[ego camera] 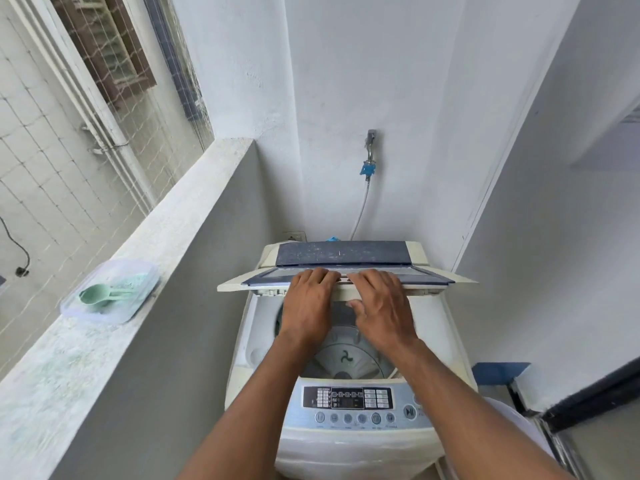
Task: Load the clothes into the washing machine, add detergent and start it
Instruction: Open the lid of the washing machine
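Note:
A cream top-loading washing machine [349, 441] stands in a narrow alcove. Its folding lid [426, 280] is half raised over the tub. My left hand [306, 306] lies over the lid's front edge with the fingers on top and the thumb hidden. Beside it, my right hand [381, 310] grips the same edge, fingers on top and thumb beneath. Below my wrists the drum [346, 358] shows its grey pulsator. A dark bit of cloth [280, 318] peeks out at the drum's left side. The control panel [349, 403] faces me.
On the left ledge [114, 341] sits a clear plastic box [110, 292] of powder with a green scoop [95, 294] in it. A tap and hose [369, 168] hang on the back wall. Walls close in on both sides. A pale round tub edge [512, 431] shows at lower right.

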The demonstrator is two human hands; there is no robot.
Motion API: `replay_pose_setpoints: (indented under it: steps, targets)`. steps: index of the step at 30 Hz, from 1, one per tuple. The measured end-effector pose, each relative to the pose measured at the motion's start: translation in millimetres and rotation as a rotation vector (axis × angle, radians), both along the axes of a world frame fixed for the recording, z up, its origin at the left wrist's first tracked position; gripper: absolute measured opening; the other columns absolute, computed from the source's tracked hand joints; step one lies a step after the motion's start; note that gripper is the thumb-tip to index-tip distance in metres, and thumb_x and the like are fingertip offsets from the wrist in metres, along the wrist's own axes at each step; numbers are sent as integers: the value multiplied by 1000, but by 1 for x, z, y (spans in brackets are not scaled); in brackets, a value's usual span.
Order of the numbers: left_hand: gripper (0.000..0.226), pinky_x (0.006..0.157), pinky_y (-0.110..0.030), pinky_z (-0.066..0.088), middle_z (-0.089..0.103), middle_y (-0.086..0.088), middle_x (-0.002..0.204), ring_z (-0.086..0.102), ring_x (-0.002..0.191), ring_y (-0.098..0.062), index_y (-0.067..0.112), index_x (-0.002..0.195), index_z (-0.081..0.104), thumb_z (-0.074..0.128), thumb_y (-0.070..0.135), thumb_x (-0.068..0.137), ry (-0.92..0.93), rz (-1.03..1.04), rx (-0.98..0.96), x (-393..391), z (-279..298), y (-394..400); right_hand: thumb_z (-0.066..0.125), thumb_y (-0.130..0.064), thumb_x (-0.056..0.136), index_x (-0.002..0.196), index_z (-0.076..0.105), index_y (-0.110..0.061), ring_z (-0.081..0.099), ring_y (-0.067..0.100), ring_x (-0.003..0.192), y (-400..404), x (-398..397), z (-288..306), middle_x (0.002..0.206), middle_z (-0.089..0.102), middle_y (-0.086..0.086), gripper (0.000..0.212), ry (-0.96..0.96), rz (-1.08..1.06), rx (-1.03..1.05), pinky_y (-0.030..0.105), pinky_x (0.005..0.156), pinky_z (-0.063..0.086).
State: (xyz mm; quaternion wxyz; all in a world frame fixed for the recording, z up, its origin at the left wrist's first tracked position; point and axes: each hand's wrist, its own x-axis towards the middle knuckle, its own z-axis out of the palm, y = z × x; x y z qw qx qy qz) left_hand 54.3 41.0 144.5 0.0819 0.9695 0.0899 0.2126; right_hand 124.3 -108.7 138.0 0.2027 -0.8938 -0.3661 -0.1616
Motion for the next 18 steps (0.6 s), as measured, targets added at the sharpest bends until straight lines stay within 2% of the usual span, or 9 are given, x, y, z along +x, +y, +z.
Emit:
replay_pose_setpoints:
  steps: [3,8,11,13,18]
  targets:
    - [61,95,-38,51,72,-6,115,66,104,-30,14,123,71,86,5,65,-95,8,-13,10,10,5,87,-25,80,131,63,-17,62,26,112,7,14,7,121,67,2,57,-65,-7,29,42,112,43]
    - [66,98,-36,42,70,-8,122,54,108,-27,10,129,68,84,-1,66,-241,19,-15,34,22,20,83,-28,83,131,60,-16,59,30,110,25,43,25,118,64,5,54,-140,-29,30,46,110,43]
    - [70,104,-43,49,71,-9,117,52,106,-27,6,133,68,83,-6,66,-254,33,-12,52,32,29,79,-29,84,131,56,-16,56,28,109,34,63,38,116,60,5,54,-176,-15,1,44,106,42]
    - [73,108,-49,51,72,-10,118,58,108,-30,6,134,67,82,-10,64,-240,37,-29,64,40,36,77,-31,86,135,54,-17,55,28,111,40,77,45,118,59,5,56,-188,-11,-19,45,109,41]
    - [74,122,-48,36,69,-12,134,62,124,-34,6,142,62,81,-10,73,-217,77,-38,92,51,52,74,-35,88,146,47,-22,51,29,126,54,108,57,130,57,7,65,-151,-41,-60,53,121,30]
